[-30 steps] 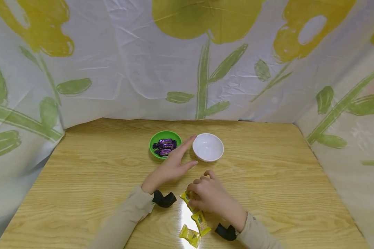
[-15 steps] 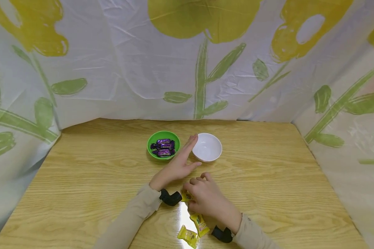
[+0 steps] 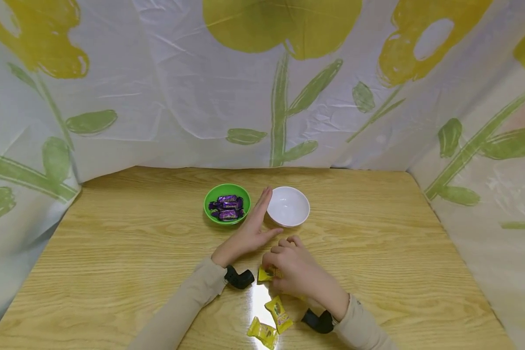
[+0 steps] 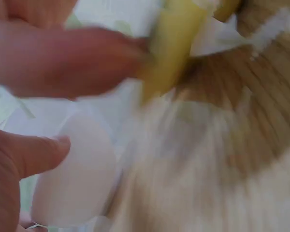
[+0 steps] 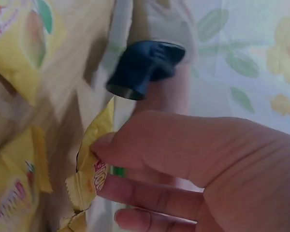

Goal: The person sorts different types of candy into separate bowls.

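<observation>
My right hand [image 3: 295, 267] pinches a yellow candy packet [image 5: 94, 166] between thumb and fingers, low over the table in front of the bowls. Two more yellow candy packets, one [image 3: 278, 313] and another [image 3: 262, 333], lie on the table just below it. My left hand [image 3: 249, 231] is stretched out with straight fingers, its fingertips at the left rim of a white bowl [image 3: 288, 206] and its thumb near the bowl's front. Nothing shows inside the white bowl. Left of that hand sits a green bowl [image 3: 207, 210] holding several purple-wrapped candies [image 3: 229, 205].
Both bowls stand toward the back of the wooden table [image 3: 113, 253]. A white cloth [image 3: 192, 87] printed with yellow flowers hangs behind the table and along its sides. A black band piece [image 3: 239, 278] sits on the left wrist, and another [image 3: 318, 321] on the right.
The yellow packet in my right hand has turned and moved slightly away from the packets below. My left hand has shifted right, off the green bowl's edge, toward the white bowl.
</observation>
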### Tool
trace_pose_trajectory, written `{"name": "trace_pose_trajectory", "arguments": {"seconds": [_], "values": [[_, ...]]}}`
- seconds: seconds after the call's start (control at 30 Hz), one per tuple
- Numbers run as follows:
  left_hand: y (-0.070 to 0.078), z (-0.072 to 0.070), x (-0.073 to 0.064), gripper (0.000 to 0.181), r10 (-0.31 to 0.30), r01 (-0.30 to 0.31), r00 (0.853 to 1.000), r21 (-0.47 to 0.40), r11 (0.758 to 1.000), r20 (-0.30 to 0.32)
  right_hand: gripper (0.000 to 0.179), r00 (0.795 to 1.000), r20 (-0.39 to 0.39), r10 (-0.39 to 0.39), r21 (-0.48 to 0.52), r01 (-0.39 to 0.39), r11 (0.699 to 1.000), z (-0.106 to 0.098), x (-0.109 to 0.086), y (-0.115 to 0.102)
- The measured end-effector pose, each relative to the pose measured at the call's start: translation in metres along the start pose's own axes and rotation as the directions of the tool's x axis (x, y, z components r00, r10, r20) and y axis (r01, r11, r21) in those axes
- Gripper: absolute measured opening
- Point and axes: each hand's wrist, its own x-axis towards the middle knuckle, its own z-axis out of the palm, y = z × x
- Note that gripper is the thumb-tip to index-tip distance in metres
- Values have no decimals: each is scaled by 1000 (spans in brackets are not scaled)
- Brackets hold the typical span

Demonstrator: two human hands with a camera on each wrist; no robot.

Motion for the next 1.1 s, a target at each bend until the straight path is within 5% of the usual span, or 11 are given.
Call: {"name": "trace_pose_trajectory", "arguments": {"seconds": [0.3,0.6,0.83,1.1], "values": [[-13,5,1,105,-29,28,999,-40,999,-36,25,998,-56,23,107,-17,994,-33,-4,9],[-27,7,8,98,60,-60,998,-19,998,-37,24,970,-229,88,91,-69,993,-59,14,46],[-26,9,8,95,-7,6,1000,-42,999,-18,18,953,-242,183,181,-141,973,-47,36,87],[-25,8,6,92,-3,2,1000,-30,1000,-20,16,951,-223,213,139,-185,973,-17,50,106]]}}
